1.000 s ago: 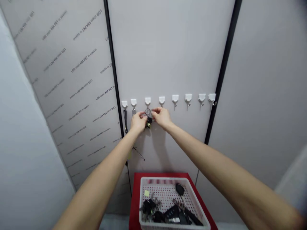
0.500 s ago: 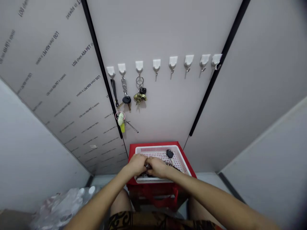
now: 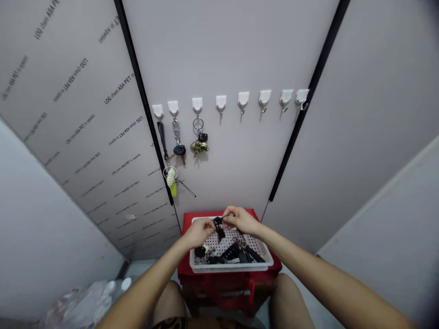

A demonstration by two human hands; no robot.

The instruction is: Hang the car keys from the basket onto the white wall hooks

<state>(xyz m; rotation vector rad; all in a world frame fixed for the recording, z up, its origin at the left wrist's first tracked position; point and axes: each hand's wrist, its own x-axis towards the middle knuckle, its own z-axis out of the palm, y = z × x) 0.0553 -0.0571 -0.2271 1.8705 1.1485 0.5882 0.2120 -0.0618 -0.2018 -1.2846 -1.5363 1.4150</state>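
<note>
Between my two hands, over the far side of a white plastic basket (image 3: 236, 268), hangs a small bunch of dark keys (image 3: 220, 232). My left hand (image 3: 201, 230) pinches it from the left. The fingers of my right hand (image 3: 240, 219) are closed on its upper part from the right. Inside the basket lie several more dark keys and fobs (image 3: 231, 251), mostly along the near side. A black piece with a pale tag (image 3: 201, 251) rests in the near left corner.
The basket stands on a red box (image 3: 187, 269). White hooks (image 3: 243, 99) line the wall ahead. Three at the left carry a black strap with trinkets (image 3: 162, 139), a key on a chain (image 3: 179, 149) and a brass-coloured bunch (image 3: 199, 146). Plastic bags (image 3: 85, 304) lie lower left.
Both hands have risen from the near left part of the basket towards its far side, bringing up the bunch of keys. The contents of the basket are now uncovered.
</note>
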